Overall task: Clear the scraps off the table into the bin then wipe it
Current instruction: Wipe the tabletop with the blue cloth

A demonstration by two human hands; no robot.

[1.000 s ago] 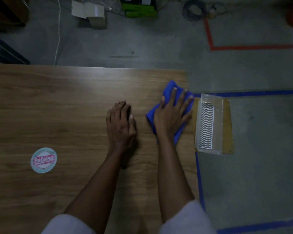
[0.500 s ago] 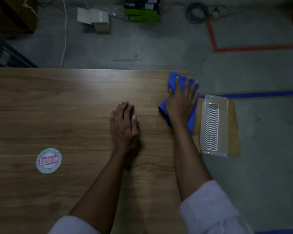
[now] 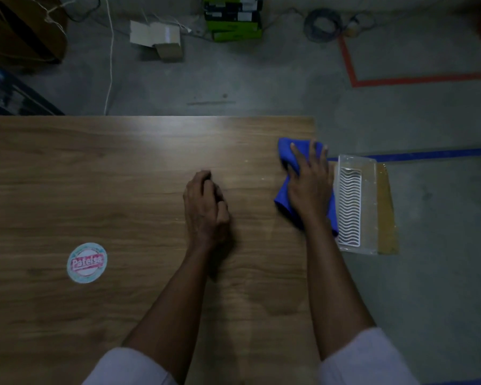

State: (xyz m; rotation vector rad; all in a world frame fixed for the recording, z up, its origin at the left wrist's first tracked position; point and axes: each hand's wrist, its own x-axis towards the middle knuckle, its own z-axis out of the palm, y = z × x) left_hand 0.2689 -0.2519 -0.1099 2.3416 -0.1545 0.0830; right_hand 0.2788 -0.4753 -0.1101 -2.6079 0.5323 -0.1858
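The right hand (image 3: pixel 308 190) is covering the middle of the crumpled blue cloth (image 3: pixel 285 151), the brown wooden table (image 3: pixel 95 176) is running off the left and bottom edges, the white sleeves (image 3: pixel 367 359) are getting cropped too, and the left hand (image 3: pixel 206 207) is hiding its own fingertips.

We took this for a workshop or warehouse-like test space rather than a home: the floor (image 3: pixel 261 79) was bare grey concrete marked out with red tape (image 3: pixel 417 79) and blue tape (image 3: pixel 428 154) (laid in straight lines, one with a square corner), a coiled cable (image 3: pixel 322 25) and a white cord (image 3: pixel 110 73) lay loose on it, and an opened cardboard box (image 3: pixel 156 37) sat by stacked green cartons (image 3: pixel 233 26) beyond a plain wood-laminate table (image 3: pixel 95 176)
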